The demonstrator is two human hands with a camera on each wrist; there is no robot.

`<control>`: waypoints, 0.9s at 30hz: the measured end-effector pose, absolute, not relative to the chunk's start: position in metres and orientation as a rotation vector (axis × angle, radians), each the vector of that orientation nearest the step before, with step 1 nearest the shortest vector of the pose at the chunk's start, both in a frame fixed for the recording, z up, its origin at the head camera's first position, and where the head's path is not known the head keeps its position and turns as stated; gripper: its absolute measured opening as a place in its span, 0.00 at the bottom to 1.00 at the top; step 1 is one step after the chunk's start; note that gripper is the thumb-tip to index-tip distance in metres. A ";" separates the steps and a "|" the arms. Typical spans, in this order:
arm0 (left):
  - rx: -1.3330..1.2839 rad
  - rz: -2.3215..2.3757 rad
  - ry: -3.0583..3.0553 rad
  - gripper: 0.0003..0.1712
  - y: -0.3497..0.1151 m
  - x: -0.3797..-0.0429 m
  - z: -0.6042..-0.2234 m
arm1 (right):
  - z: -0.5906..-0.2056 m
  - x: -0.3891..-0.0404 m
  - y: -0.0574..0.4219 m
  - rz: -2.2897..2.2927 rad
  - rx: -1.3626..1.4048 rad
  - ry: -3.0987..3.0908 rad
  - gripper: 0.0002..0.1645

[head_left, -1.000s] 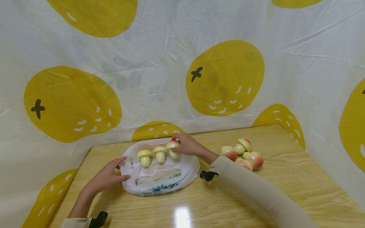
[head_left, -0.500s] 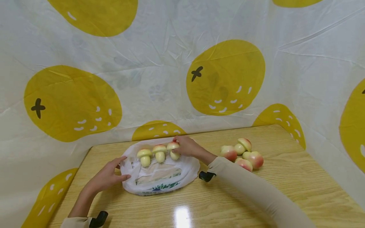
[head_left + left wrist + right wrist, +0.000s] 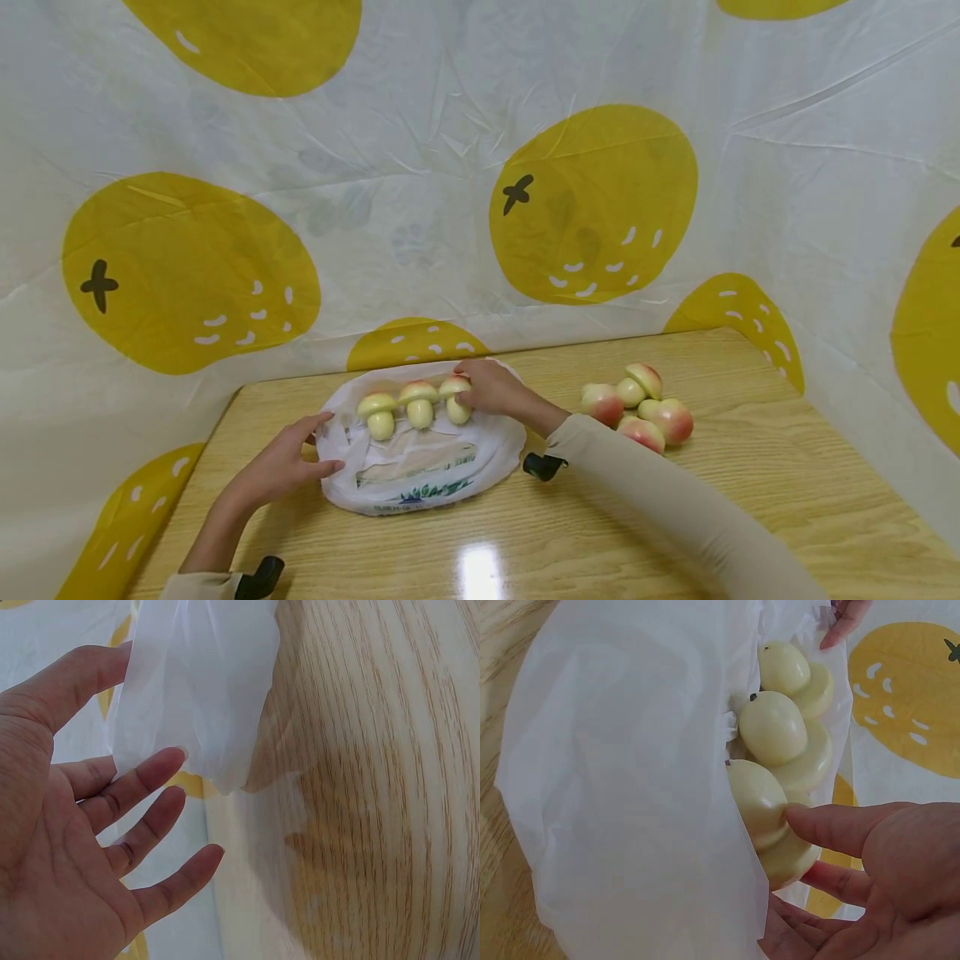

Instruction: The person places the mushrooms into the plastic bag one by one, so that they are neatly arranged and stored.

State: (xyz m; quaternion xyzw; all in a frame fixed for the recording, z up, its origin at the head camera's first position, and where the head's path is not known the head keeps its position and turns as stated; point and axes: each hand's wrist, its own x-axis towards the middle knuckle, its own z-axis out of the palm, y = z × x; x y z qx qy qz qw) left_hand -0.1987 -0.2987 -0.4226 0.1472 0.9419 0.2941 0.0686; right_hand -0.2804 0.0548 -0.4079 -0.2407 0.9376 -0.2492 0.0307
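Note:
A white plastic bag [image 3: 480, 458] with green print lies on the table, its mouth spread wide. Three yellow-and-red toy mushrooms sit in a row along its far side: a left mushroom [image 3: 381, 425], a middle mushroom [image 3: 422, 412] and a right mushroom [image 3: 457, 410]. My right hand [image 3: 495, 390] holds the right one, thumb on its stem and fingers under the cap in the right wrist view. At the bag's left rim is my left hand [image 3: 273, 462], thumb and fingers spread apart. In the left wrist view, the bag's edge covers its thumb tip and one fingertip.
More toy mushrooms [image 3: 667, 421] lie grouped on the wooden table [image 3: 750, 500], right of the bag beyond my right forearm. A white curtain with yellow fruit prints [image 3: 420, 233] hangs along the table's back and sides.
My right hand and the mushroom in it have shifted very slightly, the bag's far rim beside them too. The two mushrooms to the left have moved slightly left. My left hand stays put.

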 end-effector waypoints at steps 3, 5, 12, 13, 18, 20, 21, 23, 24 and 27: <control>0.434 0.891 2.831 0.52 -0.298 -0.199 -0.422 | -0.407 -0.280 0.055 -0.764 -0.752 2.890 0.26; 0.433 0.893 2.829 0.52 -0.298 -0.198 -0.422 | -0.406 -0.279 0.055 -0.770 -0.757 2.885 0.25; 0.444 0.882 2.839 0.52 -0.298 -0.199 -0.423 | -0.400 -0.274 0.058 -0.742 -0.753 2.869 0.25; 0.444 0.879 2.841 0.52 -0.298 -0.199 -0.423 | -0.398 -0.273 0.059 -0.737 -0.753 2.864 0.25; 0.449 0.874 2.843 0.52 -0.299 -0.198 -0.424 | -0.386 -0.267 0.065 -0.771 -0.758 2.830 0.24; 0.450 0.877 2.842 0.52 -0.299 -0.198 -0.423 | -0.381 -0.265 0.068 -0.792 -0.759 2.820 0.23; 0.449 0.878 2.842 0.52 -0.298 -0.198 -0.423 | -0.379 -0.264 0.070 -0.803 -0.756 2.816 0.23; 0.447 0.880 2.839 0.52 -0.298 -0.198 -0.423 | -0.376 -0.262 0.073 -0.821 -0.755 2.805 0.23; 0.444 0.877 2.840 0.52 -0.298 -0.198 -0.423 | -0.374 -0.261 0.075 -0.822 -0.757 2.802 0.23; 0.434 0.873 2.840 0.52 -0.298 -0.198 -0.422 | -0.371 -0.260 0.082 -0.815 -0.770 2.792 0.24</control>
